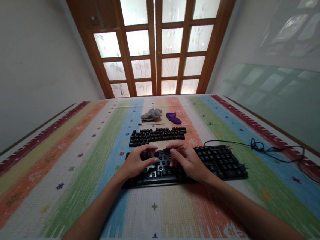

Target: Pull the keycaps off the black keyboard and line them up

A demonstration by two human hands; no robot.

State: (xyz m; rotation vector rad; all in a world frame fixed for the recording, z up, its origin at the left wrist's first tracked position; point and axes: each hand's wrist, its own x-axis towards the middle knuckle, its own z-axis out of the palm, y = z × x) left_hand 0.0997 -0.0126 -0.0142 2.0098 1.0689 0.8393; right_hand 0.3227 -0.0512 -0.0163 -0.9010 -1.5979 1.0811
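Keyboard point(220, 161), black, flat on the striped cloth point(69, 174), lower middle of the frame, long side running left to right. On its left part, left hand point(137, 163), fingers loose over the keys, gripping nothing. Just beside it, right hand point(189, 163), fingertips bunched at the top row, maybe pinching one small dark bit; too small to see, so cannot tell if closed on anything. Probably hard plastic: stiff, no bend, light enough to slide on the cloth with one push. Key tops likely smooth and a bit slippery, and small keys like these can probably pop off. Best taken by the two short ends, thumbs on top, fingers under the edge, not by the keys. From the top right side, cord point(257, 146), looped toward the right edge of the frame; soft, floppy, apt to snag. Above the keyboard, near but apart, block of black keys point(157, 135) in rows; loose or joined, cannot tell. Higher up, thin stick point(151, 124), then grey rag point(151, 114) and purple rag point(173, 118) side by side, both soft and crumpled. Count: one keyboard, one cord, one block of keys too many to count, one stick, two rags, two hands. At the top middle, door point(155, 41) with frosted panes.
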